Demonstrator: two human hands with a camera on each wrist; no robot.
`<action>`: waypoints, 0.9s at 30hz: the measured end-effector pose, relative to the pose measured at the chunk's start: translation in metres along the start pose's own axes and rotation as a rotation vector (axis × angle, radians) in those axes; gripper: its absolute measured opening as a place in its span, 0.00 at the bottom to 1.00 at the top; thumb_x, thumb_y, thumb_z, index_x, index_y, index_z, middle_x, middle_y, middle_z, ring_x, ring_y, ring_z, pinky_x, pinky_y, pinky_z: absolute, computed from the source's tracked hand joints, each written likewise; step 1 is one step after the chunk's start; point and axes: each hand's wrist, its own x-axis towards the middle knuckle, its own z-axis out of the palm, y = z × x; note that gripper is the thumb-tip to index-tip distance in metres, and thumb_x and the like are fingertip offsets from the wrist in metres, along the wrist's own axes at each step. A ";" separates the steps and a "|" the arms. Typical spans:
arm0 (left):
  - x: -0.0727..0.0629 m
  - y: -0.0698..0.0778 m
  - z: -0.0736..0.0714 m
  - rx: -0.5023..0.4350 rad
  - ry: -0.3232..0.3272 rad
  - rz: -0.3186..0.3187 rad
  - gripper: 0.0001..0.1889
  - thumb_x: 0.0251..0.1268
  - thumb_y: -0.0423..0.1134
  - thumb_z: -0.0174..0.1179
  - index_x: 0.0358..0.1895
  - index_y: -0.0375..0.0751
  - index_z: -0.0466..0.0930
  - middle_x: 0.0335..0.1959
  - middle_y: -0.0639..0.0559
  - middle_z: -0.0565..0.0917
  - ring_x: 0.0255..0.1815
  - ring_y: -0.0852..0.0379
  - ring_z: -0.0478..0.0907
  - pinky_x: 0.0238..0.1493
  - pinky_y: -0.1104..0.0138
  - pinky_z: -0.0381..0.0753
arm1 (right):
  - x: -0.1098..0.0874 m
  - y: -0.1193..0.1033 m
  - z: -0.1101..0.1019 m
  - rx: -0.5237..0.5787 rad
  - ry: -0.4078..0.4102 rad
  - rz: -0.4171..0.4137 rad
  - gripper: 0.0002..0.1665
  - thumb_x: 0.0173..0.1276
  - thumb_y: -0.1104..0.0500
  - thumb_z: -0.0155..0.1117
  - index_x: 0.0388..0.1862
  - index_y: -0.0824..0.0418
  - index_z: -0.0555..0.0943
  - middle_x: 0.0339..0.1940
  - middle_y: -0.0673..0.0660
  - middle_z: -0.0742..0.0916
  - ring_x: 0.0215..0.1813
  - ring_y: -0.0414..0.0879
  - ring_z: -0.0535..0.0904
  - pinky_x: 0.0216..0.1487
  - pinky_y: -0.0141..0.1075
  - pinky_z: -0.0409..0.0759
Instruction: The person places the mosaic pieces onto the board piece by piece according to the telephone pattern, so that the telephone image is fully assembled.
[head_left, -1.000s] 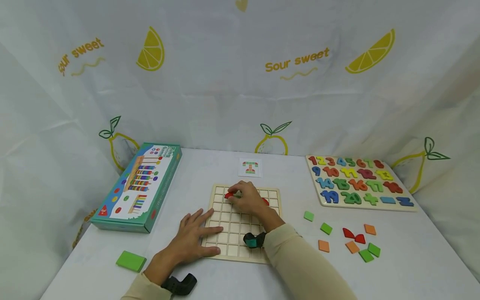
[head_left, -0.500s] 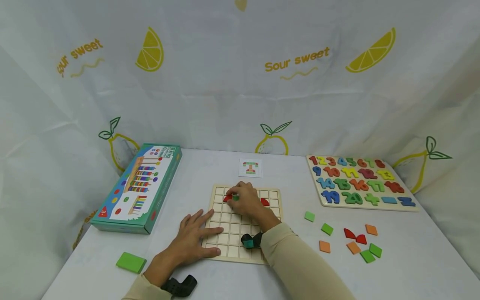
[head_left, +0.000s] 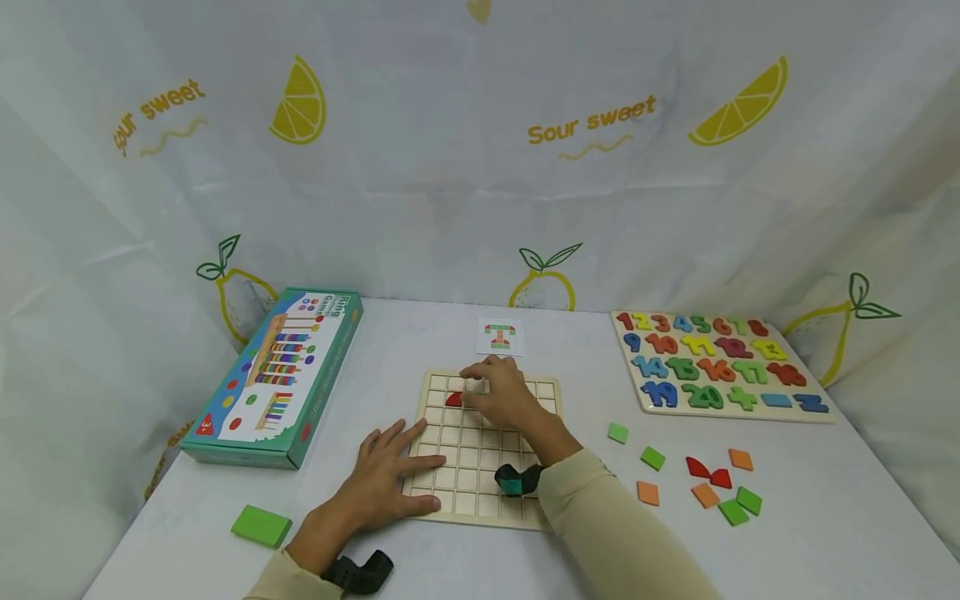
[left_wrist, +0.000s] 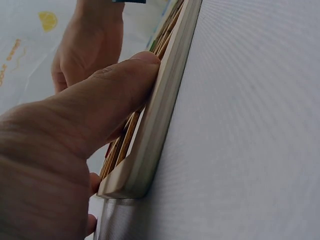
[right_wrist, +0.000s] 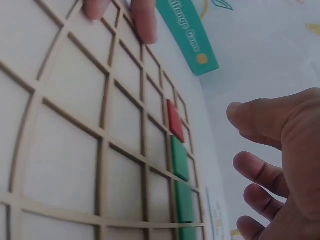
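My left hand (head_left: 386,475) rests with spread fingers on the left edge of a wooden grid board (head_left: 480,521); its thumb presses near the front rim in the left wrist view. Over the board's far part hovers my right hand (head_left: 506,396), thumb and fingers apart with nothing between them. Just beside its fingertips, a red curved-edge piece (head_left: 453,399) lies in a grid cell. In the right wrist view, that red piece (right_wrist: 175,121) sits in line with several green square tiles (right_wrist: 180,157). The right hand hides part of this row in the head view.
A pattern card (head_left: 500,337) lies behind the board. Loose orange squares (head_left: 648,492), green squares (head_left: 618,432) and red pieces (head_left: 697,467) lie to the right, before a number puzzle (head_left: 716,398). At left are a game box (head_left: 318,383) and a green block (head_left: 261,526).
My right hand has let go of a green tile beside the red piece and lifted slightly, its fingers parting. The red piece has settled a little nearer. My left hand stays put.
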 end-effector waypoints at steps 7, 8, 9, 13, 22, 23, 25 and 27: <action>-0.001 -0.001 0.000 -0.001 0.006 -0.001 0.31 0.50 0.65 0.67 0.58 0.57 0.82 0.73 0.45 0.60 0.74 0.36 0.47 0.65 0.38 0.39 | -0.017 -0.004 -0.035 0.033 0.110 -0.119 0.19 0.65 0.58 0.68 0.55 0.60 0.82 0.47 0.59 0.80 0.50 0.54 0.68 0.47 0.50 0.68; -0.001 -0.001 0.000 -0.003 0.007 -0.001 0.31 0.50 0.65 0.67 0.58 0.57 0.82 0.74 0.45 0.60 0.74 0.36 0.47 0.65 0.38 0.38 | -0.020 -0.004 -0.040 0.036 0.124 -0.136 0.19 0.64 0.58 0.68 0.55 0.61 0.82 0.47 0.59 0.80 0.50 0.54 0.68 0.46 0.50 0.69; -0.001 -0.001 0.000 -0.004 0.008 -0.001 0.31 0.50 0.65 0.67 0.58 0.57 0.82 0.74 0.46 0.60 0.74 0.37 0.47 0.66 0.38 0.38 | -0.024 -0.004 -0.045 0.037 0.137 -0.154 0.20 0.64 0.58 0.68 0.55 0.61 0.82 0.47 0.59 0.80 0.50 0.55 0.68 0.46 0.50 0.69; -0.001 -0.001 0.001 -0.014 0.005 -0.004 0.31 0.49 0.65 0.67 0.58 0.57 0.82 0.74 0.47 0.59 0.74 0.38 0.46 0.66 0.39 0.38 | -0.040 -0.005 -0.066 0.043 0.185 -0.179 0.20 0.63 0.60 0.70 0.54 0.62 0.82 0.48 0.57 0.80 0.50 0.55 0.68 0.45 0.50 0.71; -0.001 -0.002 0.001 -0.011 -0.004 -0.011 0.32 0.50 0.66 0.66 0.58 0.57 0.82 0.74 0.47 0.59 0.74 0.38 0.46 0.66 0.39 0.38 | -0.077 0.002 -0.105 -0.015 0.247 -0.160 0.24 0.61 0.59 0.72 0.56 0.61 0.81 0.51 0.57 0.80 0.53 0.53 0.67 0.49 0.54 0.71; -0.001 -0.002 0.001 -0.015 -0.002 -0.008 0.32 0.50 0.66 0.66 0.58 0.57 0.82 0.74 0.46 0.59 0.74 0.38 0.46 0.66 0.39 0.38 | -0.081 0.004 -0.109 -0.024 0.254 -0.161 0.24 0.61 0.60 0.72 0.56 0.61 0.81 0.52 0.57 0.80 0.53 0.53 0.67 0.49 0.55 0.71; -0.001 -0.002 0.001 -0.023 0.002 -0.002 0.32 0.50 0.65 0.66 0.58 0.56 0.82 0.74 0.46 0.59 0.74 0.37 0.46 0.66 0.39 0.38 | -0.088 0.008 -0.115 -0.034 0.269 -0.159 0.24 0.60 0.60 0.73 0.57 0.61 0.80 0.52 0.58 0.80 0.54 0.53 0.67 0.49 0.56 0.70; -0.001 -0.002 0.001 -0.026 0.005 0.006 0.31 0.50 0.65 0.66 0.58 0.56 0.82 0.74 0.46 0.60 0.74 0.37 0.46 0.65 0.39 0.38 | -0.097 0.013 -0.121 -0.056 0.286 -0.147 0.25 0.60 0.61 0.73 0.57 0.61 0.80 0.51 0.58 0.80 0.55 0.55 0.68 0.50 0.58 0.70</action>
